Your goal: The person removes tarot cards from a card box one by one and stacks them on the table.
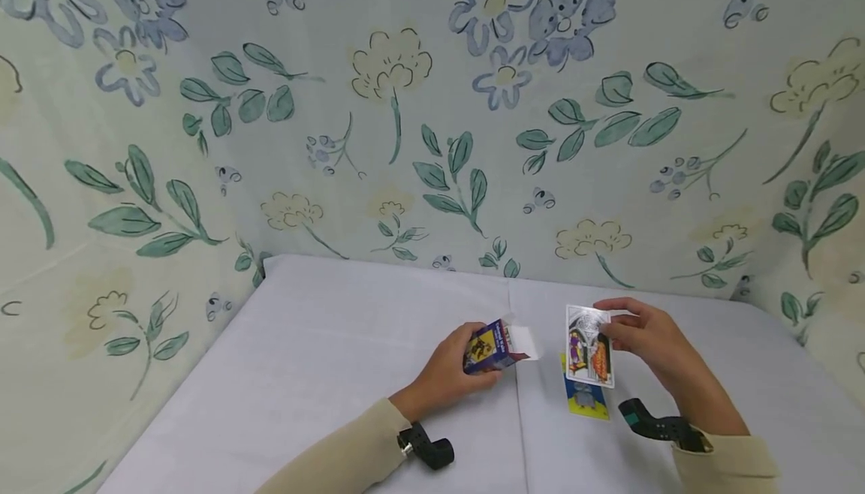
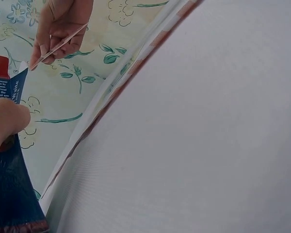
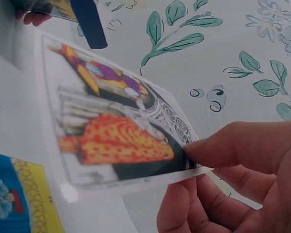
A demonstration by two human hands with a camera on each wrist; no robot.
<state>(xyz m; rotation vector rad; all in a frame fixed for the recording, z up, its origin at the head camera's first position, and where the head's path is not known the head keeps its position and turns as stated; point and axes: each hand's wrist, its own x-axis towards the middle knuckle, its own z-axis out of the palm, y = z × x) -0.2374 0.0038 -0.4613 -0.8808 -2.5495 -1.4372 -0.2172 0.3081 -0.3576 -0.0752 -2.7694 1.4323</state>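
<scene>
My left hand [image 1: 449, 366] grips a small dark blue card box [image 1: 488, 347] with a yellow picture on its front; its end flap [image 1: 524, 342] stands open toward the right. In the left wrist view the thumb lies across the box [image 2: 14, 179]. My right hand [image 1: 645, 336] pinches an illustrated, white-bordered card [image 1: 589, 345] at its upper right edge. In the right wrist view the thumb presses on the picture side of the card [image 3: 121, 121], fingers behind it. Below it a blue and yellow card [image 1: 586, 398] lies on the table, its upper part hidden by the held card.
The table is covered with a white cloth [image 1: 351, 329] that has a crease running front to back. Behind and beside it hangs a flower-patterned curtain [image 1: 405, 118]. Black wrist devices sit on the left sleeve [image 1: 351, 441] and at the right cuff [image 1: 730, 464].
</scene>
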